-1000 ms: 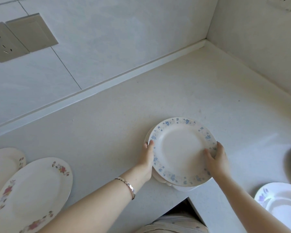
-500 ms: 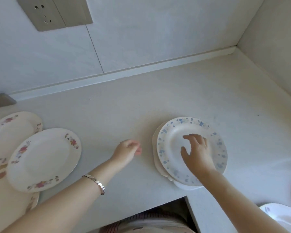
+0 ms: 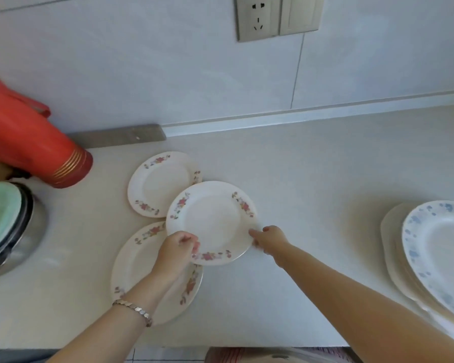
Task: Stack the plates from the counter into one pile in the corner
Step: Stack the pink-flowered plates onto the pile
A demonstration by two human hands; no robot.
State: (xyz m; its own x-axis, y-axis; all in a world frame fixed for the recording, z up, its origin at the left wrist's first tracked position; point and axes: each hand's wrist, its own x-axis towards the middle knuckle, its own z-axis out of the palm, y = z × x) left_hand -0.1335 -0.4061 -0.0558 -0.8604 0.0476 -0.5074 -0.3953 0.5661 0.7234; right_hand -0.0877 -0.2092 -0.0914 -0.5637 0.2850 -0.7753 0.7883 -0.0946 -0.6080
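Three white plates with red flower rims lie overlapping on the counter. The top plate [image 3: 211,221] rests on the far plate [image 3: 160,183] and the near, larger plate [image 3: 139,268]. My left hand [image 3: 177,251] pinches the top plate's near-left rim. My right hand [image 3: 269,238] grips its right rim. At the right edge sits the pile of plates [image 3: 399,258], topped by a blue-flowered plate [image 3: 440,252].
A red thermos [image 3: 29,142] leans at the far left, by a steel pot with green bowls [image 3: 8,226]. A wall socket [image 3: 258,18] is above. The counter's front edge [image 3: 220,345] runs along the bottom.
The view swung left from the blue-flowered pile. Both hands left that pile and moved to the red-flowered plates, now gripping the top one by its rim.
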